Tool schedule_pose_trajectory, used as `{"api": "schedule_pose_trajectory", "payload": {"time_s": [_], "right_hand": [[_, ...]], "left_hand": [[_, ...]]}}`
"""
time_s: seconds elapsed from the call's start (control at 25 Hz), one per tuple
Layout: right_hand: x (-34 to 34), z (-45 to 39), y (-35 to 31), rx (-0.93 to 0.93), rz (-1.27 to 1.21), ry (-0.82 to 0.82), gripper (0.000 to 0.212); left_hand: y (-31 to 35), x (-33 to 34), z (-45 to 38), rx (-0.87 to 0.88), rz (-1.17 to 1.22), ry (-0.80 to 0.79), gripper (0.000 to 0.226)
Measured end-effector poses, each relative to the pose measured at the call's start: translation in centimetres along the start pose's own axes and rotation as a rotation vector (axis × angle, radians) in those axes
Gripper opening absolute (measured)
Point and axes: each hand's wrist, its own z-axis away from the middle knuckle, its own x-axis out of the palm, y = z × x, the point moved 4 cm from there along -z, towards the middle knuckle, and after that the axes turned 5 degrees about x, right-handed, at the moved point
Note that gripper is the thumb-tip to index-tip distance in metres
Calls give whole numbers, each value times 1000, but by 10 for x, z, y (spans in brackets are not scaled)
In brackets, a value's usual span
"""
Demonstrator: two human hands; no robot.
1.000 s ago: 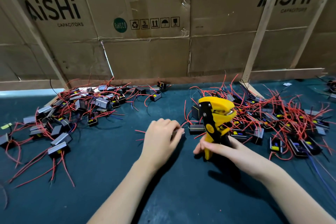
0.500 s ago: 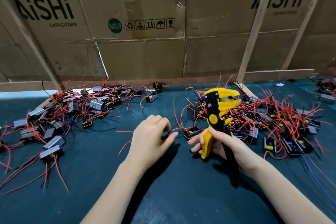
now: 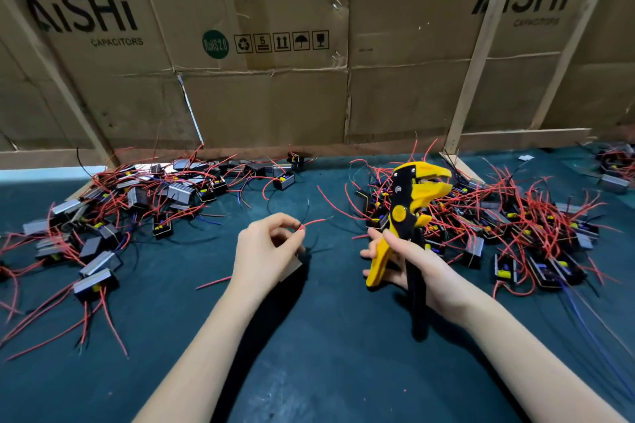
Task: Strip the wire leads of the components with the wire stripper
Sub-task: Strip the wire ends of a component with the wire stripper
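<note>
The right hand (image 3: 417, 266) grips the yellow-and-black wire stripper (image 3: 409, 216) upright by its 2 handles, its jaws apart. Just left of the stripper, the left hand (image 3: 266, 252) pinches a red wire lead (image 3: 314, 222) of a component (image 3: 292, 266) tucked under its fingers.

Left grip (image 3: 266, 252) pinching – right grip (image 3: 417, 266) curled, holding
</note>
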Motion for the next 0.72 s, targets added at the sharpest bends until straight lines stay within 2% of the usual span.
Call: {"api": "schedule_pose_trajectory", "payload": {"time_s": [0.16, 0.24, 0.36, 0.44, 0.52, 0.6, 0.72], "right_hand": [[-8, 12, -9, -149, 319, 57, 59], [-17, 19, -23, -328, 527, 223, 60], [-34, 29, -41, -492, 912, 609, 47], [-41, 35, -47, -489, 1135, 823, 45], [-47, 34, -44, -437, 1347, 938, 51], [-50, 29, -41, -377, 1498, 978, 55], [-46, 25, -38, -379, 1566, 1005, 56]], "left_hand": [[4, 6, 2, -4, 222, -93, 11], [6, 11, 5, -15, 316, -136, 13], [13, 13, 8, 27, 390, -181, 13], [19, 15, 9, 68, 386, -199, 15], [23, 15, 10, 94, 384, -223, 15], [28, 14, 13, 129, 388, -258, 14], [32, 16, 17, 148, 380, -298, 15]]}}
